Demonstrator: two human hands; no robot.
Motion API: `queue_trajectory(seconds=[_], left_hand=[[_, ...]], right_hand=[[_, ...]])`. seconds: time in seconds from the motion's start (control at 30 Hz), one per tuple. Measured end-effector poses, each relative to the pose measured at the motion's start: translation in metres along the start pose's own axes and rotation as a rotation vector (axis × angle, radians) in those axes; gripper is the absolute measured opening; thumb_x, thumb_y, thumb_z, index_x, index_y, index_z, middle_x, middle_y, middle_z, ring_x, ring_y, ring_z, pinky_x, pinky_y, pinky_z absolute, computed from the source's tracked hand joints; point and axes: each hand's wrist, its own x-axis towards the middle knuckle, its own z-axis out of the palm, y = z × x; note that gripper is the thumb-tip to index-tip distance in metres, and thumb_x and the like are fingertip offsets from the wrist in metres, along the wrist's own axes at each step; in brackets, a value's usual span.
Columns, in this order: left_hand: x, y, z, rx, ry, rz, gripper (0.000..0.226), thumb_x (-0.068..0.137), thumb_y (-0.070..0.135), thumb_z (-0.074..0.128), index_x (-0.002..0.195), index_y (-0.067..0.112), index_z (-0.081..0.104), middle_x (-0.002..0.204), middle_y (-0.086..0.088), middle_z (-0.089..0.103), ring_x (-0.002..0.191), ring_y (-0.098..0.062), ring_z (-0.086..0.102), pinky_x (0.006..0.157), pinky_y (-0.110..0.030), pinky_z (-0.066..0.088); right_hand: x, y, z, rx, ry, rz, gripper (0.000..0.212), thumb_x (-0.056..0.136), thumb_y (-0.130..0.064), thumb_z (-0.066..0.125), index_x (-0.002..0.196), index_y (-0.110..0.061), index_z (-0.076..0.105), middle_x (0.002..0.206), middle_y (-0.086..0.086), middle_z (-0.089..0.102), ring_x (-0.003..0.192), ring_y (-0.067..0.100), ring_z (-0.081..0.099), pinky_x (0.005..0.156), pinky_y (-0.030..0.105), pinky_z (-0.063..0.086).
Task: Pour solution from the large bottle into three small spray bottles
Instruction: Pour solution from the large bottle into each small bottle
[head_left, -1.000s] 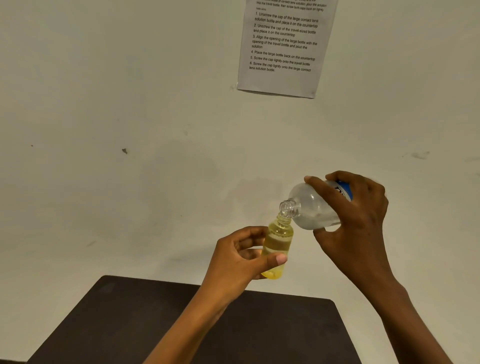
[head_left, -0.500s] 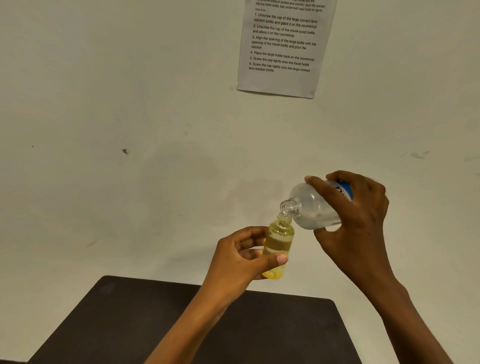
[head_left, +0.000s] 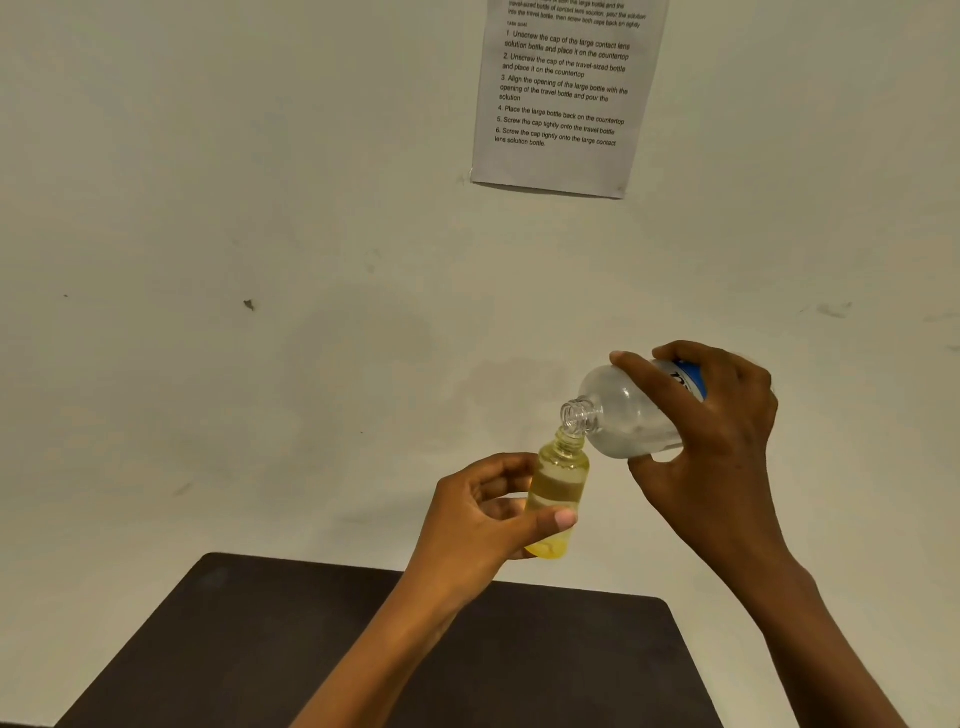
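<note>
Okay, your right hand (head_left: 711, 457) grips the large bottle (head_left: 623, 415), neck pointing 8 o'clock onto the small spray bottle (head_left: 558, 488) mouth. Your left hand (head_left: 483, 525) pinches that bottle upright, at 8 o'clock from the right.

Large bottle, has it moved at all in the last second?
No. The large bottle keeps its place below the wall sheet, mouth still over the small bottle.

The lone head-worn camera looked forward and slightly down, close behind the left hand (head_left: 480, 519) and right hand (head_left: 719, 447), over the near dark brown flat table (head_left: 234, 649) toward the far off-white wall (head_left: 260, 156).
</note>
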Motion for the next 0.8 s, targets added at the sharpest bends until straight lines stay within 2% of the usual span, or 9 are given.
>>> queue_trajectory(seconds=[0.23,0.8], left_hand=[[-0.0004,0.0004,0.0005,0.007,-0.004,0.006,0.038,0.067,0.015,0.078,0.097,0.033,0.062,0.099,0.007,0.068,0.086,-0.013,0.070,0.060,-0.021,0.056],[0.0014,-0.0033,-0.0005,0.005,-0.002,0.010,0.038,0.067,0.014,0.078,0.096,0.033,0.061,0.100,0.005,0.068,0.086,-0.014,0.070,0.063,-0.024,0.058]], right_hand=[[0.0001,-0.0003,-0.0014,-0.005,0.001,-0.003,0.086,0.052,0.000,0.084,0.124,-0.029,0.046,0.118,0.015,0.053,0.113,0.029,0.034,0.092,0.036,0.027],[-0.0010,0.0010,0.0017,-0.012,-0.002,0.001,0.088,0.053,-0.001,0.084,0.124,-0.031,0.044,0.119,0.014,0.052,0.114,0.029,0.033,0.093,0.037,0.028]])
